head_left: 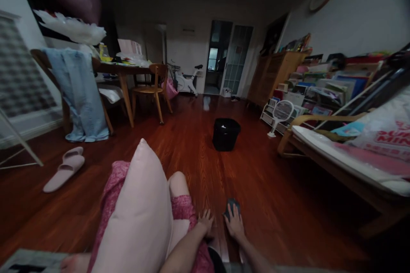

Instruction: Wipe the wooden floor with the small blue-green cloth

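Observation:
My right hand [235, 224] lies on a small dark grey thing [232, 207], likely a cloth, at the lower middle of the head view. Its fingers are stretched out over it, and part of it is hidden beneath them. To the left, my left hand [206, 220] rests by the wooden floor [205, 166] with its fingers apart and nothing in it. A large pale pink pillow [137, 209] stands on my lap, over pink patterned clothing [184, 209] and beside a bare knee [178, 184].
A glossy black bin [226, 135] stands on the floor ahead. Pink slippers [65, 169] lie at left, near a chair draped with jeans [75, 94] and a dining table [123, 70]. At right are a cushioned wooden seat [288, 140], a white racket-shaped thing [282, 111] and crowded shelves [320, 94].

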### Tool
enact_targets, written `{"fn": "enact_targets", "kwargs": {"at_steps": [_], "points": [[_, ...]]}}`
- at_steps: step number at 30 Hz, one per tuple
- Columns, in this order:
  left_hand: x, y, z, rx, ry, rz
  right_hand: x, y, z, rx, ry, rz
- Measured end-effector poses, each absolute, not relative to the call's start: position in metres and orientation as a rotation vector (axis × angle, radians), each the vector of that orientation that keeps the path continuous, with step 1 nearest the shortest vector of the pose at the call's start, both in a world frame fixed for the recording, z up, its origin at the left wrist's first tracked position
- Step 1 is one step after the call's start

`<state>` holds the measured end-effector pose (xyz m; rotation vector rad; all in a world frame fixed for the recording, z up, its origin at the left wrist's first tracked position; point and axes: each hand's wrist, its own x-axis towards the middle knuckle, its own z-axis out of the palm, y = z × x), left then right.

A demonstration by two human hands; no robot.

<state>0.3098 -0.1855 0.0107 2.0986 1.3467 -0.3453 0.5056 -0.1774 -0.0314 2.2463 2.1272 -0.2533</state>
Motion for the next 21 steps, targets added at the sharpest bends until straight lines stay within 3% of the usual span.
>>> {"fn": "enact_targets", "kwargs": {"at_steps": [12, 21], "points": [[0.306, -0.193, 0.047, 2.071, 1.26, -0.434, 0.503, -0.285, -0.076, 1.805, 2.511, -0.604], [0.303, -0.195, 0.041, 2.11, 1.265, -0.46, 0.463, -0.198, -0.017, 1.837, 2.338, -0.72]]}}
